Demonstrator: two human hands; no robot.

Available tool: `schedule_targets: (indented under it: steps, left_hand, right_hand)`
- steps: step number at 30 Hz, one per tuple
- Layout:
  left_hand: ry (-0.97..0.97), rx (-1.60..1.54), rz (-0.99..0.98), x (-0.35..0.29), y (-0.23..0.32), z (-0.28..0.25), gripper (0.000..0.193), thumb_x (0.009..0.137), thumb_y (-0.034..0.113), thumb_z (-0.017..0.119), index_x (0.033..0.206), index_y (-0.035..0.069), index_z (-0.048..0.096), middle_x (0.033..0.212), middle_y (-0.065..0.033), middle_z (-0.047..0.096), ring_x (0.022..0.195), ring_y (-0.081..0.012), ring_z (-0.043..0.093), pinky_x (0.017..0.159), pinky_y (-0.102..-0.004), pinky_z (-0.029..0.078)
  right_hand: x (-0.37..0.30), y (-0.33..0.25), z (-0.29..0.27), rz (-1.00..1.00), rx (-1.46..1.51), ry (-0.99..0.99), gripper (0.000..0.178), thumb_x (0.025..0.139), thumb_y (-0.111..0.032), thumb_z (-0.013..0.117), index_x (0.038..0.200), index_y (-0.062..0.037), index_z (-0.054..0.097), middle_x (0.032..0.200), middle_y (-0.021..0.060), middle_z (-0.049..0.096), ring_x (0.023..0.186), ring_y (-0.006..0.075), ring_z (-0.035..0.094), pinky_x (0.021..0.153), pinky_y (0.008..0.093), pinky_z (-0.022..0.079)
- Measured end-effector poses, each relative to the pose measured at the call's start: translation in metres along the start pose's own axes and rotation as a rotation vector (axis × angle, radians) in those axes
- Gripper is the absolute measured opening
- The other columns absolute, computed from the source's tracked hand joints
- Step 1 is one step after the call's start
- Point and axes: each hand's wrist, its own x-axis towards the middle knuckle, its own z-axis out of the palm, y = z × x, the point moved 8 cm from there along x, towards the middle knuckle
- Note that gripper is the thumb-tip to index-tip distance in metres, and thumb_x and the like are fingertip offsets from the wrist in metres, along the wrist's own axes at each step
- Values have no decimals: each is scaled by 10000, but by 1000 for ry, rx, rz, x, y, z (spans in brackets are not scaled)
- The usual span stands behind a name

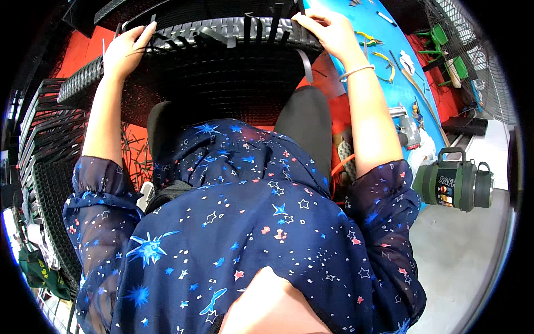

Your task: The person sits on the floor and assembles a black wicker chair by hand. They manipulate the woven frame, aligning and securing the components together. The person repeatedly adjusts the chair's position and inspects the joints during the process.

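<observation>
The blouse [239,222] lies near; left hand [123,51] touches wicker [214,72] far left, grip unclear; right hand [332,32] pinches strip [301,6] far right.

The left arm [104,119] and right arm [370,114] stretch forward, well apart; the left grip [123,53] and right grip [335,38] curl, fingers pointing inward.

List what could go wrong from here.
Loose strips stick out along the woven piece's edge, between the left hand and right hand; an end could scratch or poke the skin, which is bare.

The pale band on the right wrist might snag on a strip.

Yellow-handled pliers lie on the blue table beside the right forearm; a wide swing could perhaps knock them.
</observation>
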Motion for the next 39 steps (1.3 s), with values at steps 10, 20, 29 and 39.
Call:
schedule_targets:
  steps: [10, 20, 29, 39]
  left_hand:
    - [-74, 27, -12, 34, -19, 20, 546, 975, 574, 519, 1121, 79, 700, 1015, -167, 714, 1005, -331, 671, 901, -386, 499]
    - [-119, 117, -89, 30, 15, 6, 769, 1003, 645, 118, 1343, 187, 634, 1312, -66, 660, 1306, -261, 547, 1173, -550, 149]
    - [122, -246, 162, 12, -28, -69, 490, 1023, 451, 431, 1089, 38, 687, 972, -151, 696, 1010, -351, 651, 890, -384, 497]
    - [90, 88, -56, -3, -92, -58, 606, 960, 583, 506, 915, 28, 748, 980, -214, 715, 938, -382, 675, 848, -469, 515]
  right_hand:
    - [38, 37, 11, -20, -139, 119, 346, 834, -447, 745, 897, -111, 800, 802, 105, 741, 730, 237, 691, 731, 346, 517]
    - [41, 63, 0, 153, 72, 101, 217, 893, -235, 735, 949, -35, 796, 837, 21, 744, 767, 71, 620, 731, 248, 481]
    - [34, 68, 12, 289, 273, 72, 200, 896, -204, 734, 1002, -41, 780, 903, -20, 681, 809, 69, 561, 758, 229, 436]
    - [21, 122, -33, 264, 266, 61, 249, 951, -173, 680, 1073, 40, 721, 1023, 50, 705, 945, 121, 612, 867, 260, 473]
